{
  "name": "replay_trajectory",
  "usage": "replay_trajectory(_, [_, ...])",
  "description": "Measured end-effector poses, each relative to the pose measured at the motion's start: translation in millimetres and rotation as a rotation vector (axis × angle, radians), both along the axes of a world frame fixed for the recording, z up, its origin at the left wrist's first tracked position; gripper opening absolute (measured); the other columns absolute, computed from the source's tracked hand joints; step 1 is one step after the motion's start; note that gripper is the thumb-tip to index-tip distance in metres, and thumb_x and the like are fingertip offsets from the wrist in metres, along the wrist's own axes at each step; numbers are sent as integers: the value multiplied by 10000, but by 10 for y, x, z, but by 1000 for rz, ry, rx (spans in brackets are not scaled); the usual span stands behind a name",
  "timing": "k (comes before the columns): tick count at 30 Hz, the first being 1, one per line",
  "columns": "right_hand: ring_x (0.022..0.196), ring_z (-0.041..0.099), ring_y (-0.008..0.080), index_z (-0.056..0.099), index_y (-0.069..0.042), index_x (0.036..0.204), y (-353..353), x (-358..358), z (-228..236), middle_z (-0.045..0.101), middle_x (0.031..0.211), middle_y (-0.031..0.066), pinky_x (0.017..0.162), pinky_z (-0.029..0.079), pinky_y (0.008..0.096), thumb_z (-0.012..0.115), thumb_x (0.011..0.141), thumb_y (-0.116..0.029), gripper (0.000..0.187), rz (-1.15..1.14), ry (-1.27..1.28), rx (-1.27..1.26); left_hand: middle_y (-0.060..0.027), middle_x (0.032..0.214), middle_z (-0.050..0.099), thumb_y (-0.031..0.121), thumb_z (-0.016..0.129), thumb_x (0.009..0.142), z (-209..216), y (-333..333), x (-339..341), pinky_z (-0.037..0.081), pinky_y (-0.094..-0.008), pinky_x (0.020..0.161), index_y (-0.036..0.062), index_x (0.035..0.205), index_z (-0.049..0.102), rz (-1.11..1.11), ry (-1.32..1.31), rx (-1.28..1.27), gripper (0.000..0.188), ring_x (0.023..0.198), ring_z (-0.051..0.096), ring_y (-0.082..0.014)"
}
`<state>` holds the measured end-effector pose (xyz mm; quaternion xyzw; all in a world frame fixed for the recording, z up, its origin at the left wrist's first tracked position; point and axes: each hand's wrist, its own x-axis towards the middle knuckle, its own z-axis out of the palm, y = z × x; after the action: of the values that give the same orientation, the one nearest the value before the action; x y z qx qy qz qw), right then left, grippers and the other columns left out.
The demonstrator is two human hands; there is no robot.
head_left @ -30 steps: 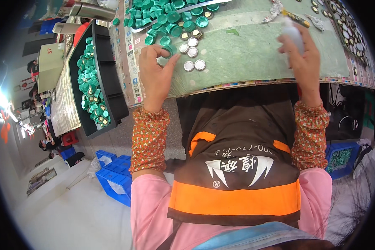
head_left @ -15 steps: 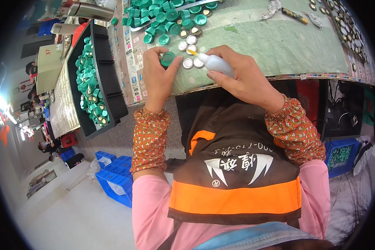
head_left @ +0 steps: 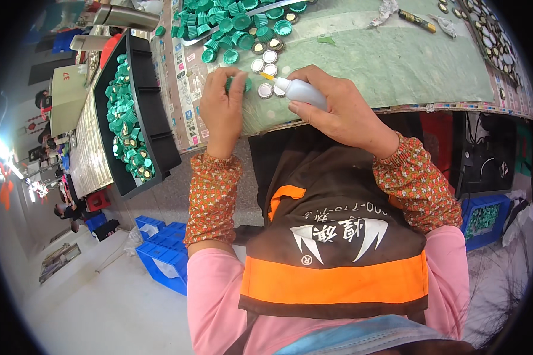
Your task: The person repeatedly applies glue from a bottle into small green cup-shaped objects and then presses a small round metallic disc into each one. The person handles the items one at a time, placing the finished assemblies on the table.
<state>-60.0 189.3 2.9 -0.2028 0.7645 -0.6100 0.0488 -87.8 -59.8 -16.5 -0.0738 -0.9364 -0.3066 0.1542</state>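
My right hand (head_left: 344, 111) grips a white squeeze bottle (head_left: 305, 93) with a yellow nozzle, its tip pointing left over the table. Close to that tip, my left hand (head_left: 221, 112) pinches a green fluted cap (head_left: 246, 84) between thumb and fingers. The cap is blurred and partly hidden by the thumb. Several white round discs with crimped rims (head_left: 265, 90) lie beside and beneath the nozzle. Beyond both hands is a heap of green fluted caps (head_left: 225, 25), with a few dark-rimmed pieces (head_left: 259, 47) at its near edge.
At left, a black bin (head_left: 154, 118) holds many green caps. A yellow-and-black marker (head_left: 417, 21) and crumpled white scraps (head_left: 385, 12) lie on the green table cover (head_left: 391, 71). More round pieces fill a tray (head_left: 494, 44) at far right. Blue crates (head_left: 166, 254) stand on the floor.
My left thumb has moved up and closer to the fingers, and the green cap has tilted and is now more hidden. The bottle has shifted slightly left and down.
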Motion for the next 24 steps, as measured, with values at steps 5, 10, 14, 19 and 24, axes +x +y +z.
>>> replay_trajectory(5, [814, 636, 166, 580, -17, 1202, -8, 11, 6, 665, 917, 109, 733, 518, 325, 693, 929, -175, 335, 3, -56, -20, -16, 963, 571, 295, 679, 965, 27, -153, -43, 440, -271, 695, 87, 1227, 642, 41, -78, 331, 337, 828, 542, -103])
replay_trajectory(10, [839, 586, 93, 584, -25, 1179, -34, 14, 18, 631, 957, 25, 724, 496, 277, 737, 912, -202, 355, -42, -267, -190, -21, 1046, 524, 133, 816, 830, 275, 232, 273, 467, -226, 657, 99, 1372, 532, -108, -85, 349, 612, 801, 517, -81])
replay_trajectory(14, [844, 580, 98, 587, -32, 1149, -60, 63, 24, 617, 954, 28, 722, 493, 277, 777, 868, -205, 381, -68, -274, -281, -31, 1065, 519, -19, 797, 801, 448, 574, 577, 494, -204, 662, 90, 1449, 406, -232, -237, 291, 764, 873, 563, -78])
replay_trajectory(19, [848, 616, 157, 592, -27, 1103, -26, 175, -23, 645, 930, 97, 746, 519, 325, 782, 816, -199, 385, -118, -288, -246, -79, 1111, 539, -69, 762, 803, 330, 631, 696, 537, -205, 670, 87, 1482, 335, -294, -320, 447, 817, 893, 601, -111])
replay_trajectory(24, [857, 557, 71, 572, -28, 1139, 63, 240, -37, 593, 948, 13, 720, 479, 256, 758, 849, -129, 359, -117, -300, -192, -98, 1150, 536, 58, 732, 883, 313, 631, 755, 579, -263, 715, 88, 1440, 384, -285, -689, 951, 657, 858, 589, -134])
